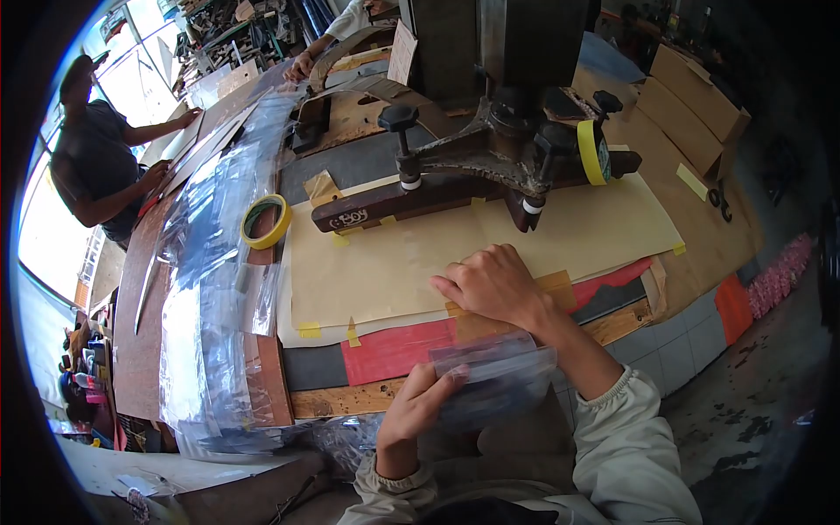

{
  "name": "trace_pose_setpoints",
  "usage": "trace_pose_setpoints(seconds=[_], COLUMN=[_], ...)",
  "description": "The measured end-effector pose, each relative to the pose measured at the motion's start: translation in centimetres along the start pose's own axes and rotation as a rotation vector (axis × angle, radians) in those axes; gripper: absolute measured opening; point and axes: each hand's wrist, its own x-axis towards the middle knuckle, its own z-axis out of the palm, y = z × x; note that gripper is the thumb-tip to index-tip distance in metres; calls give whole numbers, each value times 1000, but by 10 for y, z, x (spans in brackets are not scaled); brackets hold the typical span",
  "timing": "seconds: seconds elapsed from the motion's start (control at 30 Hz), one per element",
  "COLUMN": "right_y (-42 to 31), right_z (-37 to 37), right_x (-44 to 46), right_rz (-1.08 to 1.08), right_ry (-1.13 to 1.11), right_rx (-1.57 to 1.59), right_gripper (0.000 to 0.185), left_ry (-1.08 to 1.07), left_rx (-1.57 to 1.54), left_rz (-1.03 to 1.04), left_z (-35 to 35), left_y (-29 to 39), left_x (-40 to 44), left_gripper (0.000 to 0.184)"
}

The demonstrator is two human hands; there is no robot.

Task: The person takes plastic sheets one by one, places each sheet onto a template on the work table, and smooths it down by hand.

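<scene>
My left hand [416,404] is closed on a stack of clear plastic sheets [499,385], gripped between thumb and fingers at the front edge of the table. My right hand [490,282] lies over a large cream paper sheet [394,271], fingers curled under and thumb pointing left. What those fingers hold, if anything, is hidden. Near that hand a brown strip [556,287] shows, and red material [394,348] lies along the paper's front edge. Small yellow tape pieces [309,331] stick to the paper. Across its back rests a dark press bar [367,210].
A metal press [490,131] stands over the table. One yellow tape roll [265,220] sits left of the paper, another tape roll [593,153] hangs on the press. Plastic film [210,324] covers the left side. Scissors [719,203] lie right. A person [101,149] works far left; another person's hand [299,67] is behind.
</scene>
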Motion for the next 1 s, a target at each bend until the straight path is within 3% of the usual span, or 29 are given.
trace_pose_setpoints(seconds=[0.17, 1.0], right_y=[-1, -1], right_z=[-2, -1], right_x=[0, 1], right_rz=[9, 3], right_ry=[-10, -8], right_rx=[-2, 14], right_gripper=[34, 34], left_ry=[-14, 31], left_rx=[-42, 64], left_rz=[-59, 83], left_z=[1, 0], left_y=[8, -7], left_x=[1, -3], left_gripper=[25, 29])
